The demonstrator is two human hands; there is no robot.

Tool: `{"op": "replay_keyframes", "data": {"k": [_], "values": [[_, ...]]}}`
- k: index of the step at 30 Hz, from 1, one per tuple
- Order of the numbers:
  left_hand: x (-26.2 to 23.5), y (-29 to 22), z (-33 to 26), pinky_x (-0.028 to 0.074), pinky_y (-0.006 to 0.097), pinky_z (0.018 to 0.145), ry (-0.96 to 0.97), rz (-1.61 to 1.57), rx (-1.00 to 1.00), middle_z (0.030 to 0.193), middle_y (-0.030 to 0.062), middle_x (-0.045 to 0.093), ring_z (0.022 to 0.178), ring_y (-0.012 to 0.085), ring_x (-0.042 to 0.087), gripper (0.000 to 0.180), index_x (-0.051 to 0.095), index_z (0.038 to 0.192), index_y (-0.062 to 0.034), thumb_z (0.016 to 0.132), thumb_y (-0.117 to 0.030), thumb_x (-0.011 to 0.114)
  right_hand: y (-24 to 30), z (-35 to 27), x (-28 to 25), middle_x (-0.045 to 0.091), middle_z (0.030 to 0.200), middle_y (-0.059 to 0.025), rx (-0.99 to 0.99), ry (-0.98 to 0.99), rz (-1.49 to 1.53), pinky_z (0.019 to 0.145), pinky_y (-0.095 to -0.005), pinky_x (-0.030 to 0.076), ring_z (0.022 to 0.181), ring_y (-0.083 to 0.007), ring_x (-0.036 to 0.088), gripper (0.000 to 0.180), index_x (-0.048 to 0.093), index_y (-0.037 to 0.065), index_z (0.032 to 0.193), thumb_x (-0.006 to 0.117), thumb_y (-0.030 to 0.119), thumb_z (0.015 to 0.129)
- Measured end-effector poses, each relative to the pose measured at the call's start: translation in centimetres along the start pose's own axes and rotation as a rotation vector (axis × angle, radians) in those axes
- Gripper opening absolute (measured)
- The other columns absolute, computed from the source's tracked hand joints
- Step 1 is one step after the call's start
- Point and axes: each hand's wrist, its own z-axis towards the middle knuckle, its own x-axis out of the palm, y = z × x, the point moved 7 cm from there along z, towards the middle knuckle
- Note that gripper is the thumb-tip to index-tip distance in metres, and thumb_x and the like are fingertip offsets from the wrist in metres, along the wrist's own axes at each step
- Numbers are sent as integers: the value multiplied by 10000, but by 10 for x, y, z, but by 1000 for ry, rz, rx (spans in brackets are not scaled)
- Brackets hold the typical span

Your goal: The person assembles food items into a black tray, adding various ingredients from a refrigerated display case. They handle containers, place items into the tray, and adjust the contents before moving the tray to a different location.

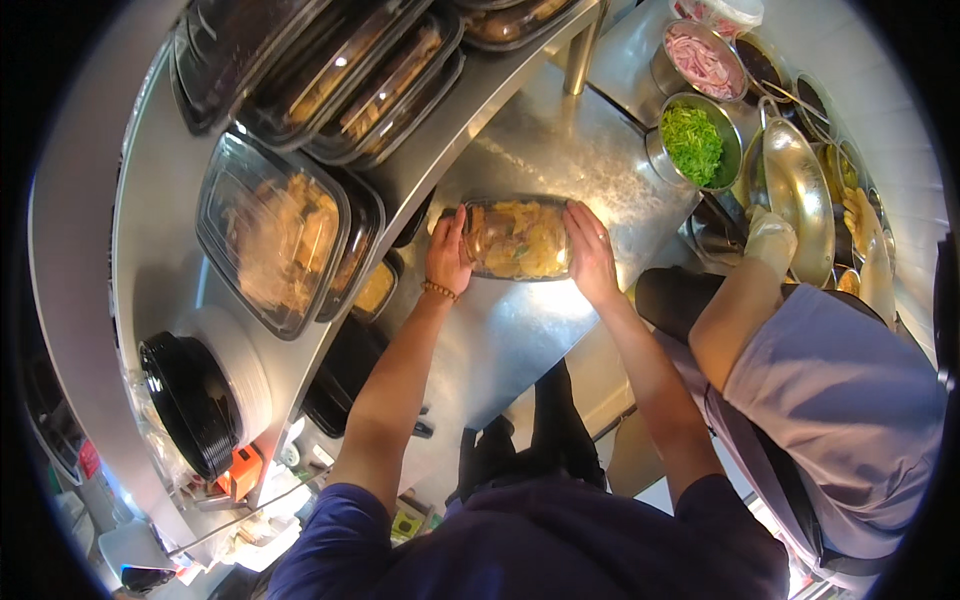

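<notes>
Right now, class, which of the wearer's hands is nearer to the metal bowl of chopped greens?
Right. The right hand, at the lidded container's right side, is below and left of the bowl; the left hand, at the opposite side, is farther left.

Metal shelf [160,235] — stacked food containers [275,240]

This looks like a commercial takeaway kitchen, judging by the stainless-steel counter [600,190], a lidded food container [517,240] at centre, stacked packed containers [370,90] upper left, chopped greens [692,145] in a bowl upper right, and a gloved co-worker [830,370] at right.
</notes>
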Motion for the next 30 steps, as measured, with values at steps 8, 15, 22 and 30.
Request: {"op": "replay_keyframes", "data": {"k": [8, 15, 22, 30], "values": [[-10, -12, 23, 388, 461, 1069, -19, 67, 92, 1386, 190, 482, 1264, 386, 454, 498, 467, 1399, -51, 903, -66, 508, -6, 2, 3, 537, 1351, -195, 21, 64, 11, 1092, -424, 393, 1288, -359, 485, 488, 556, -48, 1253, 504, -105, 770], [3, -46, 21, 269, 481, 1160, 76, 73, 184, 1485, 214, 405, 1387, 398, 348, 541, 396, 1430, 34, 966, -233, 477, 29, 12, 13, 467, 1420, -201, 137, 68, -117, 1155, -472, 269, 1357, -361, 394, 527, 499, -39, 1342, 590, 162, 863], [8, -63, 13, 187, 540, 1179, 188, 243, 111, 1494, 207, 390, 1422, 375, 298, 609, 380, 1448, 10, 945, -313, 494, 25, 15, 16, 438, 1434, -188, 77, 189, -152, 1151, -482, 259, 1377, -356, 354, 554, 474, -21, 1359, 594, 229, 880], [15, -51, -10, 156, 521, 1191, 144, 199, 30, 1540, 205, 312, 1456, 371, 220, 749, 350, 1469, 11, 931, -481, 524, 21, 18, 26, 466, 1420, -204, 53, 156, -78, 1130, -448, 313, 1343, -373, 397, 555, 476, -23, 1352, 604, 241, 881]]}}
